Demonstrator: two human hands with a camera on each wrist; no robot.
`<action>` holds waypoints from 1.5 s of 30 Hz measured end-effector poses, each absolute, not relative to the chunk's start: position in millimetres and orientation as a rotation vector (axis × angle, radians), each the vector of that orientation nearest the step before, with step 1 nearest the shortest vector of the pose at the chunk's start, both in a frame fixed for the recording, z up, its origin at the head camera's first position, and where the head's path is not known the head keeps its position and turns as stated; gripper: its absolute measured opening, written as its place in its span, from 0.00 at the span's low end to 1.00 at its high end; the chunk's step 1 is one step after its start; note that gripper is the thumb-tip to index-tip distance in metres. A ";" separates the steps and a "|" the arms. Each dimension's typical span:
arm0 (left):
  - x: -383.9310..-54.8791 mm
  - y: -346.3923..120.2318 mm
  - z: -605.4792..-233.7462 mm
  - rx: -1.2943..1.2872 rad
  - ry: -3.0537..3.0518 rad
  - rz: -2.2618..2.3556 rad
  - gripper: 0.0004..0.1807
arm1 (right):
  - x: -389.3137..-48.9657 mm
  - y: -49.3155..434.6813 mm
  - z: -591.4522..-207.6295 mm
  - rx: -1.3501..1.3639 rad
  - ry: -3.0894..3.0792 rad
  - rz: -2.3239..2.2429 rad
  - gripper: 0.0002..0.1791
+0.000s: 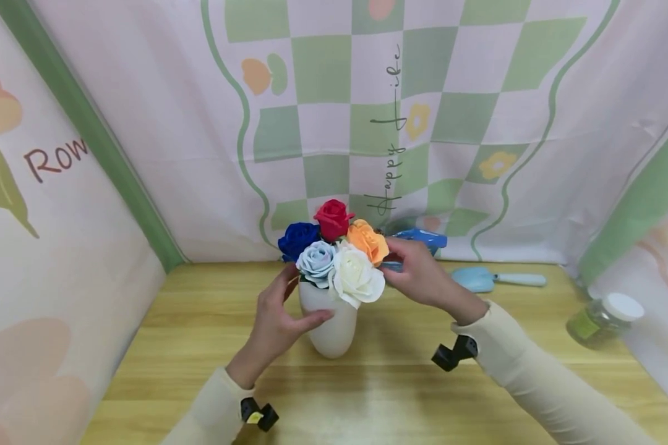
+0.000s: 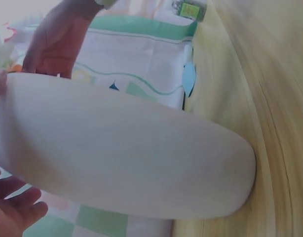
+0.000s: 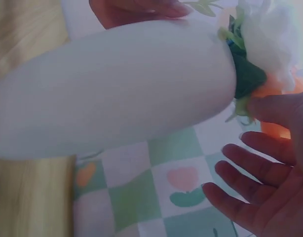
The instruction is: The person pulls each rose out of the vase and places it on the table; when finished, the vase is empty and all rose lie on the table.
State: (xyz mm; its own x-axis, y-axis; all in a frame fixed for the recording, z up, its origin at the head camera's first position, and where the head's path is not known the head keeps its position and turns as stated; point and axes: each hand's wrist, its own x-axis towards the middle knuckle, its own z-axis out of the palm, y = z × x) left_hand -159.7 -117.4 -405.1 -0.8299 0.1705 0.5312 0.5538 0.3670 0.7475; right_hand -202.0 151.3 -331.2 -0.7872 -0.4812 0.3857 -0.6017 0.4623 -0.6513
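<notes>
A tall white vase (image 1: 333, 337) stands on the wooden table, holding a dark blue rose (image 1: 299, 240), a red rose (image 1: 334, 219), a light blue rose (image 1: 316, 262), an orange rose (image 1: 368, 242) and a white rose (image 1: 357, 275). Cupped around the vase's upper left side is my left hand (image 1: 275, 321), its thumb across the front and its fingers beside the blue roses. My right hand (image 1: 420, 272) is at the right of the bouquet. In the right wrist view its thumb (image 3: 275, 109) touches the orange rose, while the other fingers stretch out, spread apart.
Behind the right hand lies a blue item (image 1: 431, 240), partly hidden. A light blue hand trowel (image 1: 474, 279) lies at the table's back right. Near the right edge stands a clear jar (image 1: 592, 324) with a white lid. A patterned curtain (image 1: 323, 130) hangs behind the table.
</notes>
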 end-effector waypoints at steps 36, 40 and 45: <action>-160.4 -110.4 -393.3 -0.252 -2.164 -2.079 0.24 | -199.9 109.8 -335.8 0.385 -2.457 1.898 0.28; -158.4 -108.9 -389.4 -0.136 -2.145 -2.201 0.25 | -200.1 106.2 -335.0 0.388 -2.452 1.917 0.26; -156.5 -107.7 -384.9 -0.069 -2.128 -2.287 0.28 | -200.2 101.2 -332.0 0.333 -2.395 2.038 0.24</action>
State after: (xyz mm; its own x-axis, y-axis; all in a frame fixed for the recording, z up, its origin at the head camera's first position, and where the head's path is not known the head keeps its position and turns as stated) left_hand -156.5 -107.7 -384.9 -0.9989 0.0180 0.0438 0.0424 -0.0725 0.9965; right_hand -200.2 101.2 -332.0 -0.9777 -0.1727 0.1197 -0.1458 0.1472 -0.9783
